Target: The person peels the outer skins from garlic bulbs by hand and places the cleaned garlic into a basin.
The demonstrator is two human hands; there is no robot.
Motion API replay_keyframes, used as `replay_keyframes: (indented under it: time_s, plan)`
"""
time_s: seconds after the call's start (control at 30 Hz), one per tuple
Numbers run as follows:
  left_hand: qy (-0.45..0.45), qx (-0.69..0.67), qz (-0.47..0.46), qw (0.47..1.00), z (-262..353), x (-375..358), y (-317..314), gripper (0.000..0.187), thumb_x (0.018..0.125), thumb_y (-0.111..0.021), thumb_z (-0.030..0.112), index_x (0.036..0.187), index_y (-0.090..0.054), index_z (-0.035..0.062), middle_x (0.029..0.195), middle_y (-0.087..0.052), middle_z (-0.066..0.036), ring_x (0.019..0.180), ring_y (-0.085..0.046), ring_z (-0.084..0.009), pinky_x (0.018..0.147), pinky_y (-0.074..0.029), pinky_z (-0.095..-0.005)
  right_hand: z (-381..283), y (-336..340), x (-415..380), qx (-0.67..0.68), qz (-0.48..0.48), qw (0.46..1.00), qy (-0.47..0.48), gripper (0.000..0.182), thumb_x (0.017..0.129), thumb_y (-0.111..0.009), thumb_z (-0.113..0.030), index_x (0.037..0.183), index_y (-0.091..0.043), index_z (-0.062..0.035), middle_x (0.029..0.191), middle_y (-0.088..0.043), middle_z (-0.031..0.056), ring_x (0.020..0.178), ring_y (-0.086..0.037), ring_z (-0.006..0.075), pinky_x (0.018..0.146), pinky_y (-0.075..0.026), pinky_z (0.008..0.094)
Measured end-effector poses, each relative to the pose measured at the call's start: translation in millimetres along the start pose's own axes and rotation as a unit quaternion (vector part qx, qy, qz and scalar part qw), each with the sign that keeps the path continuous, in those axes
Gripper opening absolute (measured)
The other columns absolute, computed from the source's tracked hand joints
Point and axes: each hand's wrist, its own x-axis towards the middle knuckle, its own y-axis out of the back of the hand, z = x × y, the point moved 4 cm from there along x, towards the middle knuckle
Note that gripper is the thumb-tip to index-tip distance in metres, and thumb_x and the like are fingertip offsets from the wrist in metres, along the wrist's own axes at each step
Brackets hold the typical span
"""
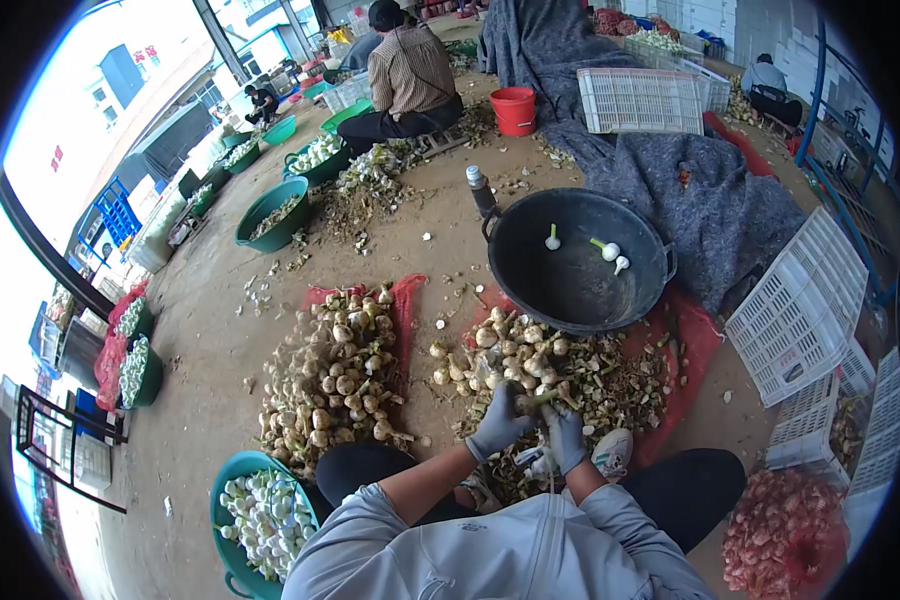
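Both my hands wear grey gloves and meet low in the middle of the view. My left hand is closed round a garlic bulb, whose green stem points right. My right hand is closed at the stem's end; whether it also holds a tool is too small to tell. Just beyond lies a pile of untrimmed garlic, with peelings and cut stems to its right. Further forward, a black tub holds several clean white bulbs. A larger garlic heap lies to the left on red netting.
A green basin of white bulbs stands at my left knee. White crates and a red net sack are on the right. Beyond the tub are a bottle, a red bucket and a seated person.
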Motion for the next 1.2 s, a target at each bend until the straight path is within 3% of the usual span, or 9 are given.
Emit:
replay_keyframes:
  time_s: [0.13,0.23,0.37,0.4,0.6,0.7,0.8,1.07,1.2]
  plan:
    - [-0.017,0.045,0.073,0.996,10,-34,-14,0.053,0.067,-0.061,0.003,0.112,-0.034,0.0014,0.102,-0.045,-0.012,0.093,-0.047,-0.0182,0.08,-0.043,-0.0298,-36,-5,-21,0.072,-0.014,0.997,0.011,0.023,0.078,-0.059,-0.017,0.092,-0.063,0.0004,0.085,-0.06,0.002,0.074,-0.051,0.0093,0.07,-0.042,0.0246]
    - [-0.159,0.259,0.134,0.943,15,-55,-26,0.054,0.064,-0.065,0.007,0.109,-0.037,-0.0002,0.1,-0.042,-0.021,0.089,-0.046,-0.0362,0.077,-0.042,-0.0387,-13,-3,-21,0.073,0.007,0.997,-0.033,0.013,0.077,-0.059,-0.013,0.065,-0.056,-0.0095,0.052,-0.04,-0.0083,0.042,-0.034,0.0034,0.039,-0.024,0.0229]
    - [-0.185,0.329,0.164,0.911,0,-60,-35,0.054,0.061,-0.066,0.007,0.106,-0.037,0.0002,0.1,-0.042,-0.024,0.088,-0.045,-0.042,0.076,-0.041,-0.0437,-5,0,-24,0.001,0.015,1.0,-0.017,0.026,0.076,-0.058,-0.013,0.053,-0.047,-0.0094,0.047,-0.038,-0.0047,0.039,-0.035,0.0067,0.037,-0.025,0.0261]
    - [-0.18,0.322,0.166,0.914,5,-61,-35,0.053,0.061,-0.067,0.008,0.105,-0.037,0.0009,0.102,-0.041,-0.025,0.09,-0.044,-0.0429,0.077,-0.04,-0.0447,4,6,-23,-0.044,-0.009,0.998,-0.05,0.013,0.078,-0.052,-0.009,0.07,-0.06,-0.0027,0.064,-0.051,-0.0053,0.06,-0.042,0.0023,0.053,-0.036,0.0219]
    - [-0.188,0.368,0.184,0.892,13,-63,-34,0.051,0.062,-0.067,0.009,0.106,-0.04,0.0029,0.104,-0.044,-0.022,0.094,-0.045,-0.0407,0.081,-0.039,-0.0444,-9,3,-27,-0.007,0.019,0.997,-0.07,0.02,0.073,-0.057,-0.011,0.056,-0.051,-0.0049,0.047,-0.041,-0.004,0.043,-0.034,0.0039,0.04,-0.027,0.024]
    - [0.015,-0.09,0.091,0.992,-23,-55,-27,0.043,0.071,-0.061,0.003,0.108,-0.038,0.0016,0.109,-0.047,-0.017,0.088,-0.053,-0.0289,0.083,-0.041,-0.0399,-14,3,-30,0.076,0.019,0.989,-0.123,0.01,0.075,-0.058,-0.011,0.066,-0.057,-0.0073,0.05,-0.042,-0.0065,0.044,-0.035,0.0019,0.04,-0.026,0.0198]
    - [0.14,-0.586,-0.069,0.795,-37,-53,-24,0.021,0.082,-0.053,0.013,0.1,-0.05,0.0039,0.098,-0.058,-0.01,0.093,-0.056,-0.0202,0.084,-0.043,-0.0333,-21,0,-23,0.053,-0.027,0.998,-0.003,0.009,0.08,-0.059,-0.016,0.08,-0.063,-0.0078,0.057,-0.046,-0.0075,0.044,-0.039,0.0018,0.038,-0.028,0.0201]
    - [0.175,-0.569,-0.052,0.802,-44,-59,-26,0.028,0.083,-0.056,0.026,0.104,-0.054,0.0097,0.112,-0.054,-0.01,0.096,-0.055,-0.0213,0.089,-0.042,-0.0354,-17,-4,-21,0.035,-0.061,0.996,-0.046,0.018,0.08,-0.063,-0.023,0.09,-0.063,-0.008,0.064,-0.05,-0.0088,0.051,-0.037,0.0005,0.046,-0.029,0.0173]
    - [0.256,-0.662,-0.13,0.692,-41,-53,-19,0.052,0.085,-0.041,0.055,0.109,-0.053,0.0104,0.095,-0.061,-0.007,0.066,-0.058,-0.0151,0.046,-0.047,-0.0266,-22,-10,-25,0.154,-0.145,0.975,-0.073,0.018,0.08,-0.062,-0.015,0.096,-0.064,-0.0072,0.069,-0.056,-0.0065,0.055,-0.046,0.002,0.044,-0.035,0.0179]
